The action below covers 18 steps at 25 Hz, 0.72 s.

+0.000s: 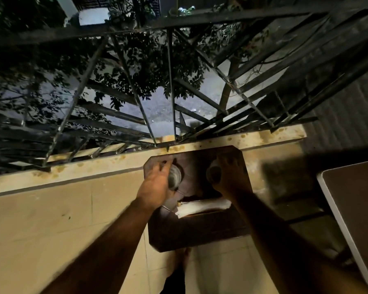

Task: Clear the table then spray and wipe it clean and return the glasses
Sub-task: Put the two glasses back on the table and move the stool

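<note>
A small dark brown table (200, 232) stands against a low balcony wall. My left hand (157, 183) is wrapped around a clear glass (175, 177) over the table's far left part. My right hand (229, 177) grips a second glass (214, 172) over the far right part. Whether the glasses rest on the tabletop or hang just above it is unclear. A white cloth (202, 206) lies across the middle of the table, below both hands. A thin metal wire-like piece (167, 207) pokes out near the cloth's left end.
The stained yellow ledge (115, 164) and a black iron railing (170, 92) run right behind the table. A second table with a white rim (336, 211) stands at the right. My bare foot (179, 262) is on the tiled floor below the small table.
</note>
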Available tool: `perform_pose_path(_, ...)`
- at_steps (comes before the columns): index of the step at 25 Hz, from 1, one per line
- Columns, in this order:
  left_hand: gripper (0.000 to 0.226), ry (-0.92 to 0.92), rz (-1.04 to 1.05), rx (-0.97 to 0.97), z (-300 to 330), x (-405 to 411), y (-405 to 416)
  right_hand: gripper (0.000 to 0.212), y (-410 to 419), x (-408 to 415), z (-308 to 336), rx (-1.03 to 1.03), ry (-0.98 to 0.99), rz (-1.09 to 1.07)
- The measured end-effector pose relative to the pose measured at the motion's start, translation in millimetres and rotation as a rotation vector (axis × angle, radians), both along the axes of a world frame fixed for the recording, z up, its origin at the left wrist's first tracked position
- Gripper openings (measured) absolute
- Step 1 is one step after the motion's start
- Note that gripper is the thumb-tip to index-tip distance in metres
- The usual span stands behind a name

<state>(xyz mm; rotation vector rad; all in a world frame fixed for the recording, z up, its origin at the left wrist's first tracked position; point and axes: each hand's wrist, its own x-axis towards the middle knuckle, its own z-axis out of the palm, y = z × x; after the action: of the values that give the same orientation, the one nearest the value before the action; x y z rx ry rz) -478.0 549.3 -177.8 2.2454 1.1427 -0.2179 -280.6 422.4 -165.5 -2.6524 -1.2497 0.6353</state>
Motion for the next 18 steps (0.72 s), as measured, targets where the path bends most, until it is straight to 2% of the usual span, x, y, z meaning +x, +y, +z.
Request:
perform_pose_path(2,0.103,-0.048,0.03,-0.015,15.1,6.0,-2.6,0.088,-3.4,2.2,12.5,0.043,0.001,-0.004)
perform_pose_path(6,0.101,-0.116,0.004,0.025,62.5,23.4,-10.7,0.075,-18.5,12.1,64.0,0.172,-0.01,-0.052)
perform_pose_path(9,0.098,-0.164,-0.065,0.07,115.3,39.7,-30.4,0.088,-50.7,28.4,122.7,0.219,-0.033,-0.089)
perform_pose_path(14,0.099,-0.172,-0.217,0.094,231.2,85.5,-110.9,0.078,-158.6,57.4,236.4,0.311,-0.07,-0.171)
perform_pose_path(18,0.1,-0.247,-0.376,0.137,305.7,140.0,-209.8,0.087,-280.9,77.2,310.5,0.266,-0.131,-0.281)
